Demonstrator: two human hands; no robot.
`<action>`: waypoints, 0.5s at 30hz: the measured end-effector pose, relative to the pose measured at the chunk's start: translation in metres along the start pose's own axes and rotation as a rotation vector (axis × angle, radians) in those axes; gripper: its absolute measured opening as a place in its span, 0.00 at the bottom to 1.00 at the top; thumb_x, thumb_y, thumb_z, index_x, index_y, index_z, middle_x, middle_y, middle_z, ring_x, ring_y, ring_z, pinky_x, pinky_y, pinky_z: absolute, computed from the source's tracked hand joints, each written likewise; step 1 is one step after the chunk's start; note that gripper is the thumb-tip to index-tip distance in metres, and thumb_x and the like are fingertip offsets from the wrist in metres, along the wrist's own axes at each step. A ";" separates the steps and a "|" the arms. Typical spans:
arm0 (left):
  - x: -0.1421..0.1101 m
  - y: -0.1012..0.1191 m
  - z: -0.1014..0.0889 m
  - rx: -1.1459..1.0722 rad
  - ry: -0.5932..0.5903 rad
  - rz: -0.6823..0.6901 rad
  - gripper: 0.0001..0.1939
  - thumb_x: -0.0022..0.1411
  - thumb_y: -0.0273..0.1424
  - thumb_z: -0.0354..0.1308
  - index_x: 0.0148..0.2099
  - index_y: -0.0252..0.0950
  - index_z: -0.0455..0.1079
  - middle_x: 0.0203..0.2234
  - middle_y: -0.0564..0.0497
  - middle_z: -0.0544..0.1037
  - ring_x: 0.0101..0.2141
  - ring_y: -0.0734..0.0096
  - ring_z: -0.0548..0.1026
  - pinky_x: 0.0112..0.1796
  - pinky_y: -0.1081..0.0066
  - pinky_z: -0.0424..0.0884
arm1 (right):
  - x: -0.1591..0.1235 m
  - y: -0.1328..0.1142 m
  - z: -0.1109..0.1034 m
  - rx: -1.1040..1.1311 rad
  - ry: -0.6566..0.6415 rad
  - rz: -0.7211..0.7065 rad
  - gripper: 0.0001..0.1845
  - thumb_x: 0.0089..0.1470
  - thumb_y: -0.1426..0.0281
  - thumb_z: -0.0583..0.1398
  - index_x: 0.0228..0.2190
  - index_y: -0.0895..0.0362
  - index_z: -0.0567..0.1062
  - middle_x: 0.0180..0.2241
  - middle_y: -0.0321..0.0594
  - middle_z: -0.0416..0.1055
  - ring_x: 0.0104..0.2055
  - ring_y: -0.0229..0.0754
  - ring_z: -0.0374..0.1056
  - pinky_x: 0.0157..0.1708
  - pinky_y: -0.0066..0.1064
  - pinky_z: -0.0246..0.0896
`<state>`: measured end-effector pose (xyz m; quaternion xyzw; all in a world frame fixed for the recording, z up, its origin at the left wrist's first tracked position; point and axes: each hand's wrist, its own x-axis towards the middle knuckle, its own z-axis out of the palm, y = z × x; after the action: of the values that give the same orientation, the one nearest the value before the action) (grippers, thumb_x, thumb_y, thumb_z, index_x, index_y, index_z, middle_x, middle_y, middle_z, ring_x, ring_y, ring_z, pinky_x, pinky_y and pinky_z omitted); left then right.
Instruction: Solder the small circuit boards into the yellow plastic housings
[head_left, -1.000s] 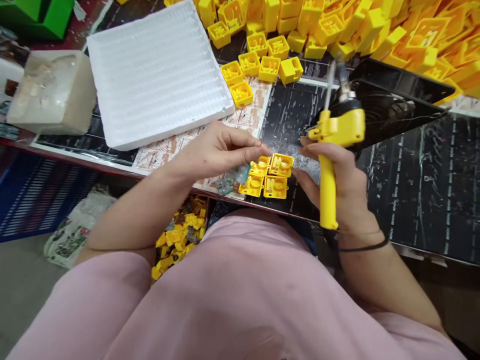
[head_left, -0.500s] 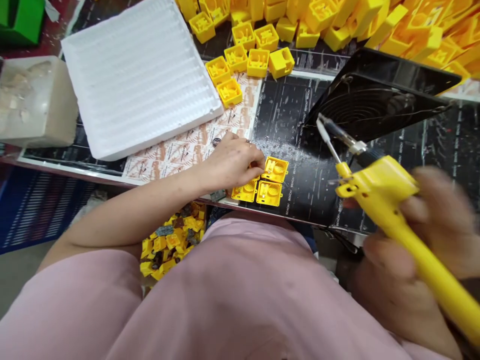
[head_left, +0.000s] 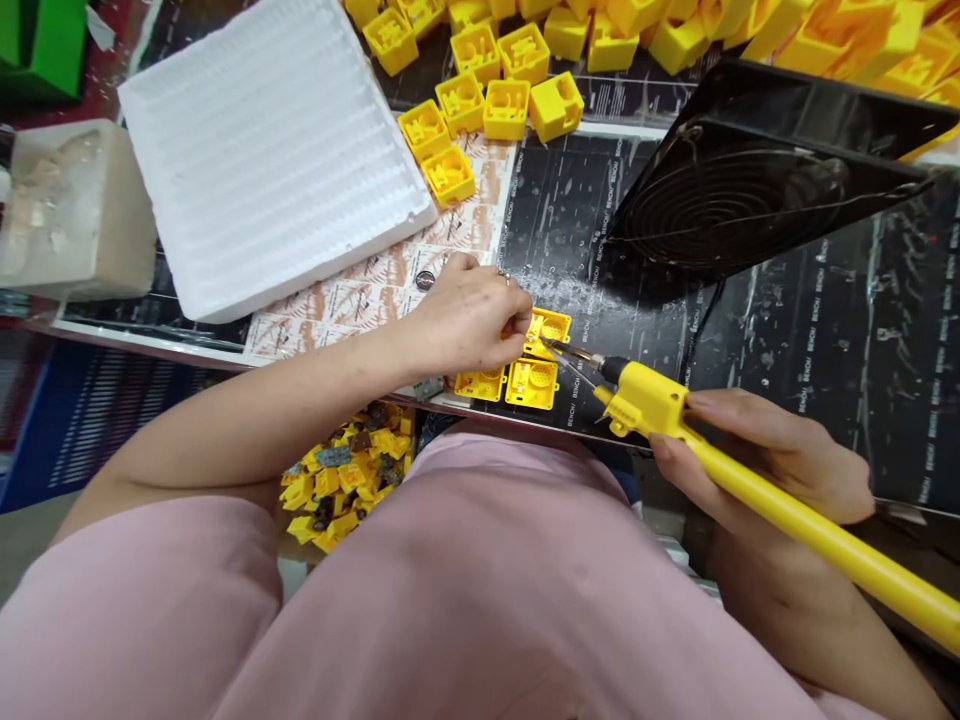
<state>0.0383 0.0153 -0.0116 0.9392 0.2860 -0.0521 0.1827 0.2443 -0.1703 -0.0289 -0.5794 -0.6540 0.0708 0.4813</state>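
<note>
A small cluster of yellow plastic housings (head_left: 531,380) lies at the near edge of the black bench mat (head_left: 825,330). My left hand (head_left: 469,320) rests curled over the left of the cluster, fingers pressed down on one housing. My right hand (head_left: 772,460) grips a yellow soldering iron (head_left: 750,490) by its long handle. The iron's metal tip (head_left: 559,350) points left and touches the top housing right beside my left fingertips.
A white foam tray (head_left: 270,150) lies at the back left, with a pale block (head_left: 67,210) to its left. A heap of yellow housings (head_left: 675,30) fills the back. A black fan (head_left: 742,190) leans at the right. More yellow parts (head_left: 345,490) sit below the table edge.
My right hand swung the soldering iron out to the right, then brought its tip down onto the housings. My left hand settled onto the cluster and stayed.
</note>
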 end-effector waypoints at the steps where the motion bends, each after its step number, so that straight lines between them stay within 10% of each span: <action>1: 0.001 0.000 0.000 0.009 0.008 0.009 0.09 0.56 0.33 0.53 0.31 0.37 0.75 0.26 0.50 0.79 0.32 0.67 0.71 0.45 0.57 0.58 | 0.003 0.000 0.000 0.027 -0.002 -0.042 0.22 0.45 0.74 0.72 0.43 0.52 0.77 0.30 0.35 0.78 0.28 0.41 0.75 0.25 0.31 0.73; 11: 0.006 -0.001 0.000 0.052 0.048 0.063 0.10 0.56 0.31 0.53 0.29 0.37 0.75 0.27 0.49 0.78 0.36 0.63 0.71 0.46 0.59 0.60 | 0.033 0.004 -0.002 -0.009 -0.230 -0.326 0.09 0.56 0.68 0.67 0.29 0.52 0.71 0.23 0.32 0.72 0.24 0.34 0.71 0.22 0.22 0.70; 15: 0.006 -0.003 0.000 0.037 0.049 0.084 0.09 0.56 0.31 0.54 0.29 0.37 0.75 0.26 0.50 0.77 0.35 0.66 0.70 0.46 0.59 0.60 | 0.030 0.006 -0.010 -0.037 -0.241 -0.151 0.14 0.61 0.56 0.61 0.27 0.49 0.73 0.23 0.32 0.73 0.22 0.34 0.70 0.21 0.24 0.69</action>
<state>0.0419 0.0205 -0.0140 0.9545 0.2499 -0.0265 0.1604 0.2599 -0.1484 -0.0116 -0.5248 -0.7498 0.0913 0.3925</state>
